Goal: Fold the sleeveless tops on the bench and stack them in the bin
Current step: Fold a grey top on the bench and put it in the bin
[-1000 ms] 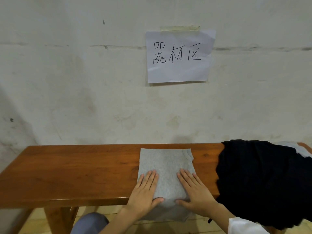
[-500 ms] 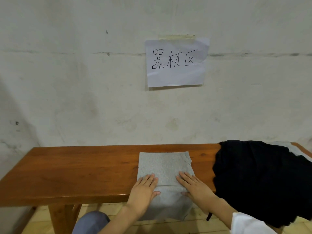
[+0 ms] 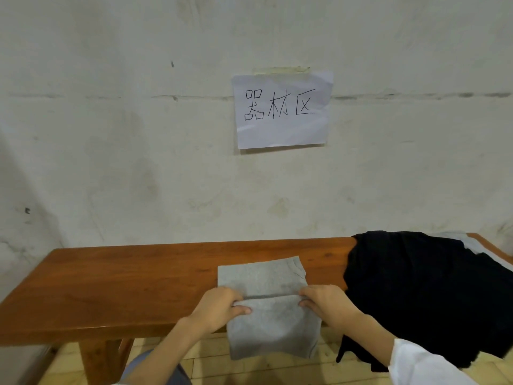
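Grey top (image 3: 261,279) — pinched between both hands.

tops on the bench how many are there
3. A grey top at the bench's edge, pinched by left hand and right hand; a black top draped over the right end; a pale grey top behind it. Others may hide underneath.

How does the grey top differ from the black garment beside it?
The grey top is a neat folded rectangle; the black garment is a loose heap. The left hand and right hand pinch the grey top; no hand holds the black garment. Both overhang the bench edge.
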{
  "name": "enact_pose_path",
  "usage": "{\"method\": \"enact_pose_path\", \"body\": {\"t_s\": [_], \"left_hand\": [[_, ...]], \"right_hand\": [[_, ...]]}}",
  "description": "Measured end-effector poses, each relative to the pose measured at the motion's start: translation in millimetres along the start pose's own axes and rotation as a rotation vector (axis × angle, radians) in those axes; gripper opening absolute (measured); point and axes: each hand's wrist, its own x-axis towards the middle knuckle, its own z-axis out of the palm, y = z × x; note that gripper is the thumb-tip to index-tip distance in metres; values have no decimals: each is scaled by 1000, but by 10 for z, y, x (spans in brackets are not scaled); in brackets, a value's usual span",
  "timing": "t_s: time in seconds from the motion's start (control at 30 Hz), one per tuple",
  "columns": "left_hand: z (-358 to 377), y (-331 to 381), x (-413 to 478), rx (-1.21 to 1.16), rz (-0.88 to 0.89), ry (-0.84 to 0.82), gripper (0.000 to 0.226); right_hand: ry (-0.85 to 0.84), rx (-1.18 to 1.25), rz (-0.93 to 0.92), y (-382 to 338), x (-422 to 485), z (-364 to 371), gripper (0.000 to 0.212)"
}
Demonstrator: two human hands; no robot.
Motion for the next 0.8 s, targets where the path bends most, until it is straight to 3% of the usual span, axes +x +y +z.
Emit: {"method": "enact_pose_path", "body": {"t_s": [0.23,0.43,0.6,0.7,0.8], "left_hand": [[-474,44,205,-166,57,276,61],[-1168,209,652,9,16,444,26],[-1466,321,769,29,23,703,16],[-1237,215,669,101,73,667,20],[-692,50,500,201,149,494,32]], "right_hand": [[225,86,9,145,252,-620,22],[399,36,84,264,686,-1227,20],[702,80,106,134,761,-1460,16],[775,47,128,76,640,-1166,20],[558,89,210,-12,419,-635,23]]}}
